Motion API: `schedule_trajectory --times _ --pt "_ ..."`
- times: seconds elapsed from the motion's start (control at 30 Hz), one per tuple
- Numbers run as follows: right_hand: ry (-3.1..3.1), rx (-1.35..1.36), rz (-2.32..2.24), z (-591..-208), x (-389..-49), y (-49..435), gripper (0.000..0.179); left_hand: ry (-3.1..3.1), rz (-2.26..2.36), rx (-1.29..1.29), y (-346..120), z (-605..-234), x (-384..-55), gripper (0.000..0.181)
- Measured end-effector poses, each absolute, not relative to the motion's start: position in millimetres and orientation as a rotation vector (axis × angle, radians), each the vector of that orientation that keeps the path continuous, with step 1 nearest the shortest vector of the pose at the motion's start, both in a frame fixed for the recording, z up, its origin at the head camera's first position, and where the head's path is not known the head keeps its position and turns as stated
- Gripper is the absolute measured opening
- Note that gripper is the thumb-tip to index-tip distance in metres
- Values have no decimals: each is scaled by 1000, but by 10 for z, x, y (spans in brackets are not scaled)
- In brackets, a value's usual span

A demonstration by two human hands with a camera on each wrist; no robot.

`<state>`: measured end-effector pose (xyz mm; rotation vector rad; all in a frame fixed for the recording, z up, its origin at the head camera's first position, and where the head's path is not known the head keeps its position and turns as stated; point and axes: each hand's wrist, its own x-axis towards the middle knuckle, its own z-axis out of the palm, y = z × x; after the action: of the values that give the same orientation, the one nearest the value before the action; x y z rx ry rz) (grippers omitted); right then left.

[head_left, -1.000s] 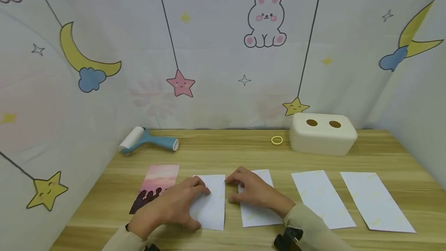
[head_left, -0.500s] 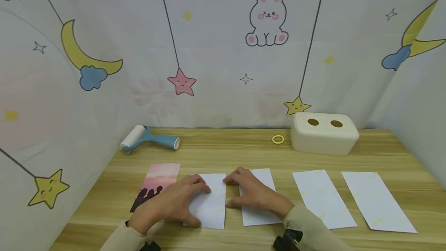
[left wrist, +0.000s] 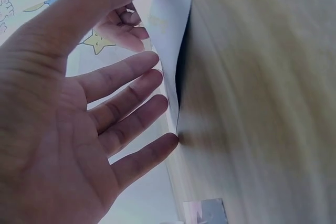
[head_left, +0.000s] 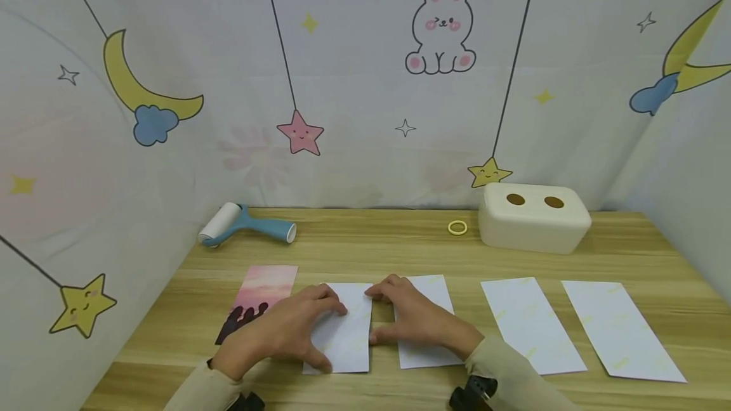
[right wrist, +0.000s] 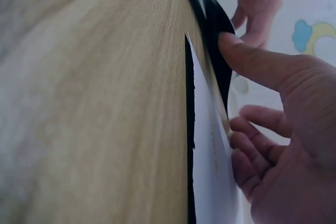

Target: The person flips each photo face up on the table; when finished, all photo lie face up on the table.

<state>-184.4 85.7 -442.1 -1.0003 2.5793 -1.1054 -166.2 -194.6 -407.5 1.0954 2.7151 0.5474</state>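
A white card [head_left: 348,335] with faint yellow marks lies between both hands, its edge bowed up so a dark underside [right wrist: 215,30] shows in the right wrist view. Over its left part rests my left hand [head_left: 294,328], thumb at the near left corner. In the left wrist view that hand's fingers [left wrist: 136,111] are straight, tips along the card. On the card's right edge, my right hand [head_left: 419,319] holds with thumb and index finger; its other fingers are loosely curled. Beneath the right hand lies a second white card [head_left: 425,357], partly covered.
Two more white cards [head_left: 531,328] [head_left: 622,332] lie to the right. A pink picture card [head_left: 268,287] is at the left, partly behind the left hand. Behind stand a blue-handled lint roller [head_left: 251,227], a yellow ring [head_left: 457,228] and a cream box [head_left: 533,224] with two holes.
The view has shifted slightly. My right hand has moved a little left, onto the card's right edge; the left hand keeps its place on the card.
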Motion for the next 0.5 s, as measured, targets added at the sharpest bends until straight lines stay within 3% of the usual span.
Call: schedule_trajectory --times 0.23,0.5 --pt "2530 -904 -1246 -4429 -1847 835 79 2729 583 1088 -1946 -4096 -1673 74" --pt "2545 -906 -1281 -4454 -1855 821 59 2730 616 1095 -1947 -4103 -1686 64"
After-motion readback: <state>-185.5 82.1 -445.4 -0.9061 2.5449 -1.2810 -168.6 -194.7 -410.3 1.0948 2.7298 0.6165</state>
